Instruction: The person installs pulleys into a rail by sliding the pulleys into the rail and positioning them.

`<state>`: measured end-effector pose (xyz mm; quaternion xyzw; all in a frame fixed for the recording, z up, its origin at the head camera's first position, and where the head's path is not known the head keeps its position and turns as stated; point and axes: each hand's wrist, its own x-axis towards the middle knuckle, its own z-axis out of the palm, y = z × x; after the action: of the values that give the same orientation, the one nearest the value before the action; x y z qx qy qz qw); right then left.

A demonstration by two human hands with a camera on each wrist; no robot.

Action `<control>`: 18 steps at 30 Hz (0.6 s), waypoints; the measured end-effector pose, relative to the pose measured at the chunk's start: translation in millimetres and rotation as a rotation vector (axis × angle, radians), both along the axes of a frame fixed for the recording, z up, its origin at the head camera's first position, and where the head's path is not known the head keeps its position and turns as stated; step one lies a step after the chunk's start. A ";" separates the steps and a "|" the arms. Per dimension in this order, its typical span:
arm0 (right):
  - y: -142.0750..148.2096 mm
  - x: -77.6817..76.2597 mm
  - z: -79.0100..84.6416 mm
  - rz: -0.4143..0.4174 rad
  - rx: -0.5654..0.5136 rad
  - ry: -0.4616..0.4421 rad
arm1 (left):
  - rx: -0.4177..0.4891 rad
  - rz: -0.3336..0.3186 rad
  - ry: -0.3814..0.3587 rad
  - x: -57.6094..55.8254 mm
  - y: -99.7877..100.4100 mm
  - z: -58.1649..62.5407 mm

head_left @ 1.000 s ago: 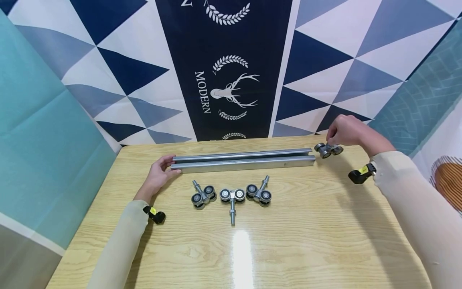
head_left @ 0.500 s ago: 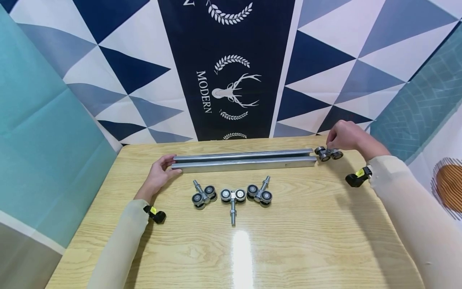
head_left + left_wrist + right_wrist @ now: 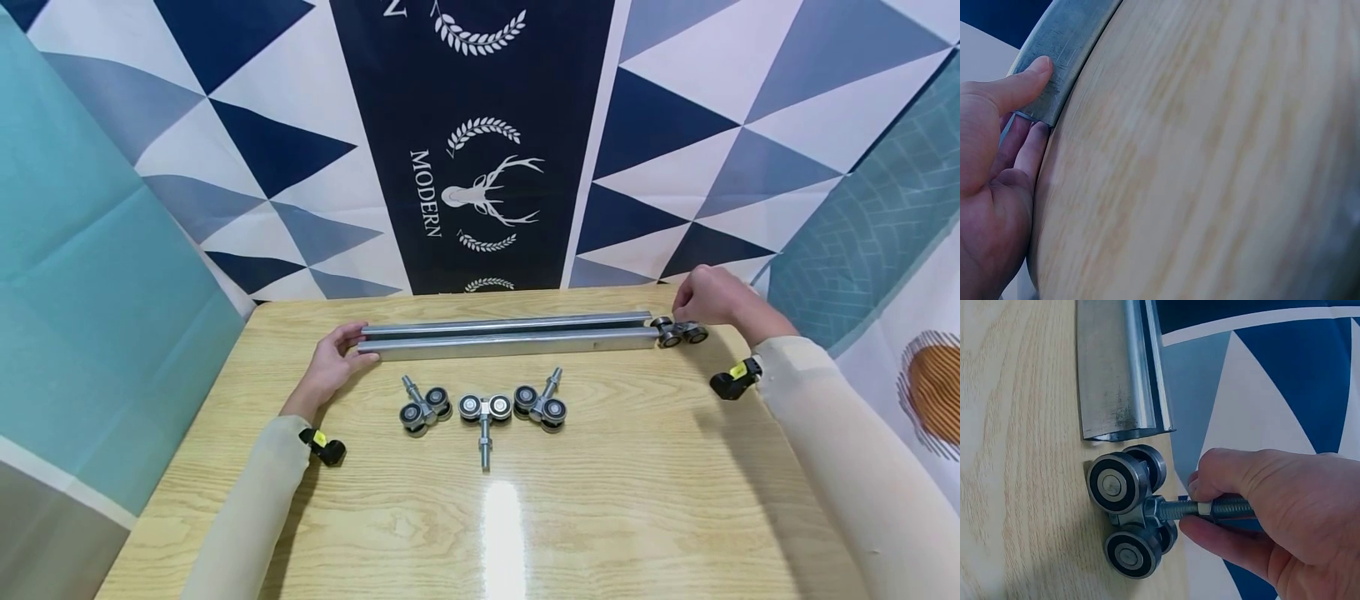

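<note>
A metal channel rail (image 3: 510, 342) lies along the back of the table, its slot facing up. My left hand (image 3: 332, 367) grips its left end; the left wrist view shows the thumb on the rail's side wall (image 3: 1063, 53) and fingers at the end. My right hand (image 3: 712, 298) pinches the threaded bolt of a roller trolley (image 3: 681, 332) between thumb and fingers, around the nut. In the right wrist view the trolley's wheels (image 3: 1112, 484) stand just off the rail's open right end, with a small gap showing.
Three more roller trolleys lie in front of the rail: a left one (image 3: 424, 408), a middle one (image 3: 484, 417) and a right one (image 3: 542, 404). A patterned cloth wall (image 3: 480, 192) rises behind the wooden table (image 3: 600, 500).
My right hand has moved left and down, bringing the roller trolley up close to the rail's right end. My left hand keeps its grip on the rail.
</note>
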<state>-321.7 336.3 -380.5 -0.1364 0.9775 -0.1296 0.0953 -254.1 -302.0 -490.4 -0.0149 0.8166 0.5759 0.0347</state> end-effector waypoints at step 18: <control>3.1 7.8 6.1 -0.015 -0.029 -0.010 | 0.007 0.007 -0.002 -0.8 -1.1 -3.1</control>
<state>-313.9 339.4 -374.4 -0.1297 0.9760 -0.1453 0.0974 -254.9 -303.1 -493.5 -0.0181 0.8146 0.5788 0.0336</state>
